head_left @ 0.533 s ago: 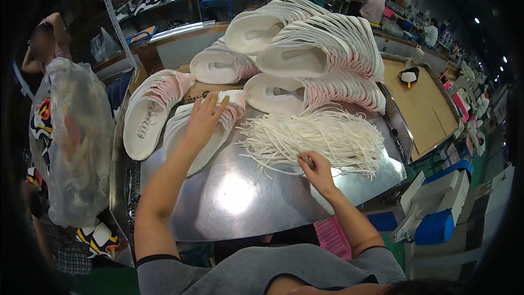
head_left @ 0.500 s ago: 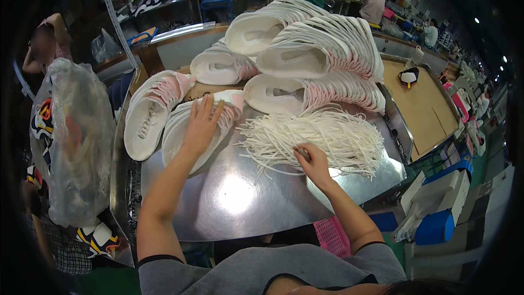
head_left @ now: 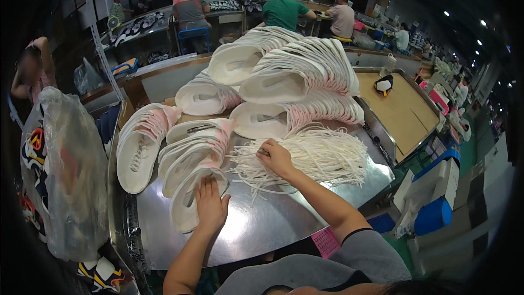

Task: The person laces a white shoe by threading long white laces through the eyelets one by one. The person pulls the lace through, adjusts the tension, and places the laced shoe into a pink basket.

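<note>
White shoe uppers with pink tongues lie nested in a fanned-out row (head_left: 199,145) on the metal table. The nearest shoe upper (head_left: 183,216) is under my left hand (head_left: 212,202), whose outstretched fingers rest over its opening, thumb apart. At the left edge of a heap of white shoelaces (head_left: 327,158), my right hand (head_left: 277,159) is closed round a small dark metal piece. Its full shape is hidden by the fingers. Another group of white uppers (head_left: 139,155) lies left of the row.
Tall stacks of nested white uppers (head_left: 305,71) stand at the back of the metal table (head_left: 262,224). A cardboard-lined tray (head_left: 409,114) with one dark shoe (head_left: 383,84) is on the right. At left hangs a clear plastic bag (head_left: 73,186) of shoes. Several people sit beyond.
My left hand has come nearer, and the row of uppers under it has spread toward me. The right hand has shifted left and away over the laces. The head view has tilted up and turned.
</note>
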Motion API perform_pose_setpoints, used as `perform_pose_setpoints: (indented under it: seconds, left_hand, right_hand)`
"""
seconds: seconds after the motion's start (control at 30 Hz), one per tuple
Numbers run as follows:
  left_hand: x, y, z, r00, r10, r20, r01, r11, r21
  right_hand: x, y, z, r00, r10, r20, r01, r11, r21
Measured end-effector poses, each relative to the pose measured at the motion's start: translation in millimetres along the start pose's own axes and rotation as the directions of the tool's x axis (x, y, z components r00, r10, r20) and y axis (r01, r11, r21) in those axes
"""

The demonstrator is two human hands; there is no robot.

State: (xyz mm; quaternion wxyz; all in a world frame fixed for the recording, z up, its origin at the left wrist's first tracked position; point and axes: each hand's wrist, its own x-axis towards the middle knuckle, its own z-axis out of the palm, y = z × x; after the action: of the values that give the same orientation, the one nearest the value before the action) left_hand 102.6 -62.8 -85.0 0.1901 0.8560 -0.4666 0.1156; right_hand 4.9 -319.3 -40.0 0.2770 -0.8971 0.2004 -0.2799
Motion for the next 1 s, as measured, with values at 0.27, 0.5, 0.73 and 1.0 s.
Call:
perform_pose_setpoints:
  seconds: [0.27, 0.5, 0.73, 1.0]
  left_hand:
    - [47.0, -24.3, 29.5, 0.955, -0.180, -0.235, 0.150, 0.979, -0.139]
    - [-8.8, 81.3, -125.6, 0.946, -0.167, 0.279, 0.237, -0.231, -0.944]
    - [-134.9, -36.5, -24.6, 0.683, -0.198, 0.704, 0.427, -0.673, -0.604]
    - [-63.5, -60.1, -4.8, 0.753, -0.334, 0.566, 0.635, 0.594, -0.494]
  right_hand:
    - [-48.4, -150.5, -61.5, 0.741, -0.239, 0.627, -0.525, 0.375, 0.764]
    - [-161.1, -73.9, -131.9, 0.881, -0.020, 0.472, -0.473, -0.049, 0.880]
    - [-177.7, -73.1, -22.9, 0.861, 0.166, 0.481, -0.509, 0.262, 0.820]
    - [-193.5, -122.8, -45.3, 0.985, -0.058, 0.164, -0.036, 0.852, 0.522]
